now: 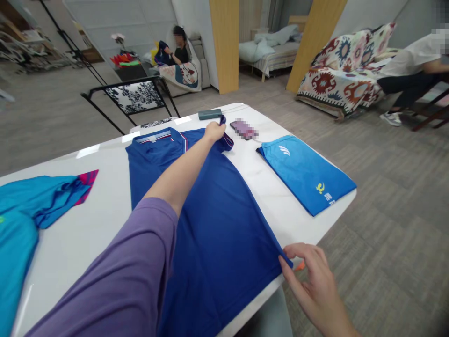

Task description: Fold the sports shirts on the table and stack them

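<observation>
The left arm is stretching diagonally from the lower left over the dark blue shirt, its purple sleeve covering it down to about the elbow; the forearm is running nearly straight into the wrist, and the left hand is showing its back upward, its fingers closing on the shirt's far short sleeve, with a bit of cloth poking up beyond the knuckles; the right hand is coming in from the lower right, bent at the fingers, its thumb and index finger pinching the near hem corner at the table's edge, the remaining fingers curling loosely behind; the shirt is lying spread on the white table, its collar sitting toward the far side and its side edge running between the two hands; a folded bright blue garment is lying to the right, a phone and a dark grey box are resting near the left hand, and a turquoise garment is lying at the left.
</observation>
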`<state>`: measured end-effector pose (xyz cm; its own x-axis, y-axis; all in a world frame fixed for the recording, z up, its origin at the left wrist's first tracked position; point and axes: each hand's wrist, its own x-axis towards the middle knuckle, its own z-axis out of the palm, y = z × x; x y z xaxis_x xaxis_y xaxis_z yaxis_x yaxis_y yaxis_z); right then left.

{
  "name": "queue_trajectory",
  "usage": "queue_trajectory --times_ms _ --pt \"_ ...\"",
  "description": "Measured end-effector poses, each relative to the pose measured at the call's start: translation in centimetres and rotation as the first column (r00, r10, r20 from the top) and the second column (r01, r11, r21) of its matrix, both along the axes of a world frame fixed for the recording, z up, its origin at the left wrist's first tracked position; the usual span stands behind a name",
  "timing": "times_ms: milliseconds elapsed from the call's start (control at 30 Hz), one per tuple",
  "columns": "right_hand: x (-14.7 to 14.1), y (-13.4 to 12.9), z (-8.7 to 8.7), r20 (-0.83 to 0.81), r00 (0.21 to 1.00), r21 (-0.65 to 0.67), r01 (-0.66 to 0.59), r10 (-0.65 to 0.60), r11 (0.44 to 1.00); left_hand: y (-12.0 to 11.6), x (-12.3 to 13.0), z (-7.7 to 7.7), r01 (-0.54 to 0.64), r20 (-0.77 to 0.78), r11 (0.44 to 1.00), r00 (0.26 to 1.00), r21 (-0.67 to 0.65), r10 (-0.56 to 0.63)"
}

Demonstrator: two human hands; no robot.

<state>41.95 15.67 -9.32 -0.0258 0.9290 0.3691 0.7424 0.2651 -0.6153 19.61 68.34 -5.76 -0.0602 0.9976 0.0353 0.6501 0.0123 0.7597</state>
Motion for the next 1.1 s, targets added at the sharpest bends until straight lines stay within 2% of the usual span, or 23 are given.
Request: queue_trajectory --times_ms 100,200,267,333,500,600,667,733,800,867,933,1033,1100 --pt "-2.8 0.3 2.5 -0.053 0.977 0.148 -0.195 0.204 0.970 -1.1 -8.2 2.9 -0.085 0.247 0.996 0.966 0.006 0.081" --pt "-6.2 0.6 4.6 -0.042 0.915 0.248 -0.380 0.402 0.891 -3.3 -17.4 4.3 -0.189 0.522 0.977 0.826 -0.099 0.213" --pt "-8.3 0.7 4.8 0.014 0.869 0.264 -0.481 0.495 0.836 -5.2 -22.6 4.0 -0.257 0.562 0.944 0.759 -0.206 0.329" --pt "-9.9 0.6 4.2 0.094 0.824 0.240 -0.563 0.558 0.791 -7.1 -26.3 2.7 -0.329 0.471 0.909 0.778 -0.257 0.415" --pt "-11.6 -0.3 1.2 0.236 0.736 0.124 -0.670 0.634 0.732 -10.6 -31.6 -0.7 -0.440 0.246 0.868 0.836 -0.231 0.490" --pt "-11.7 -0.6 0.8 0.275 0.699 0.049 -0.696 0.660 0.717 -11.4 -33.5 -1.4 -0.462 0.085 0.865 0.871 -0.196 0.484" --pt "-11.6 -0.4 1.1 0.236 0.672 -0.012 -0.720 0.702 0.694 -11.4 -34.2 -1.5 -0.477 -0.009 0.865 0.877 -0.155 0.481" --pt "-11.4 0.2 1.5 0.149 0.679 -0.069 -0.718 0.719 0.692 -10.8 -34.2 -1.6 -0.478 -0.119 0.878 0.874 -0.028 0.471" --pt "-11.2 1.4 1.5 0.091 0.745 -0.086 -0.655 0.660 0.751 -9.3 -33.3 -1.7 -0.380 -0.272 0.909 0.869 0.168 0.414" --pt "-11.1 2.7 0.9 0.095 0.823 -0.074 -0.556 0.560 0.828 -6.9 -31.5 -1.7 -0.208 -0.413 0.937 0.855 0.282 0.314" --pt "-11.3 3.9 0.0 0.114 0.862 -0.044 -0.493 0.495 0.869 -3.6 -29.2 -1.7 -0.119 -0.442 0.960 0.868 0.254 0.225" --pt "-11.8 5.0 -1.6 0.134 0.865 -0.001 -0.487 0.483 0.873 2.0 -25.8 -1.7 -0.140 -0.389 0.982 0.904 0.125 0.179" --pt "-12.1 5.3 -2.5 0.163 0.861 0.028 -0.491 0.481 0.870 5.3 -24.0 -2.0 -0.164 -0.411 0.985 0.895 0.062 0.175"
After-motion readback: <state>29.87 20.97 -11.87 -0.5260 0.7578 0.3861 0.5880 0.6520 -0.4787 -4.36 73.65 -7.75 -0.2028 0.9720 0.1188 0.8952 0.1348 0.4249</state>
